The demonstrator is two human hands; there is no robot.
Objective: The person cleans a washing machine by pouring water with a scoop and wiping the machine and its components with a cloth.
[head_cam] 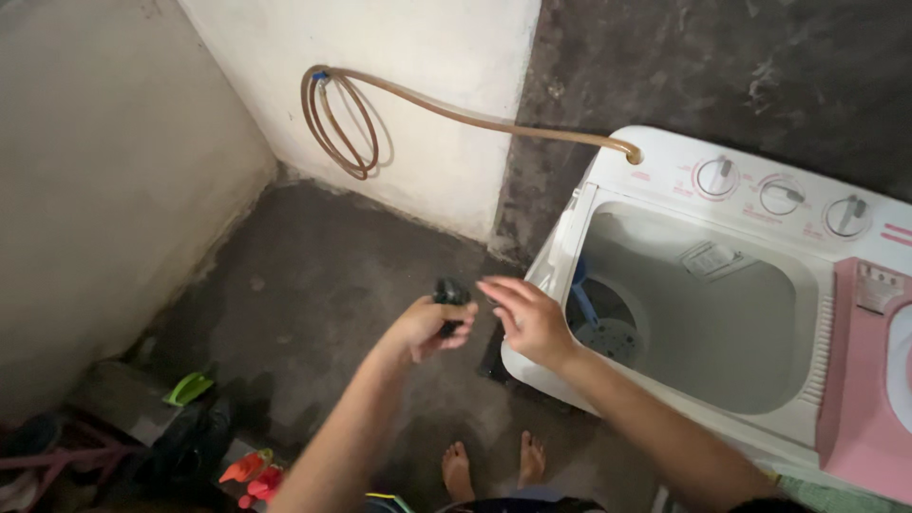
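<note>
At lower left, coloured clutter (249,467) lies on the concrete floor (313,285); a coiled hose (339,122) hangs upper left. Mid-frame, the left hand (429,326) has its fingers curled around a small black object (450,293), which looks light, rigid and easy to pinch by its body. The right hand (528,319) hovers just beside it, fingers spread. An open white washing machine (708,294) fills the right.

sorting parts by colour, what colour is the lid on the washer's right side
Pink: the lid on the white washing machine, seen best in the head view.
</note>
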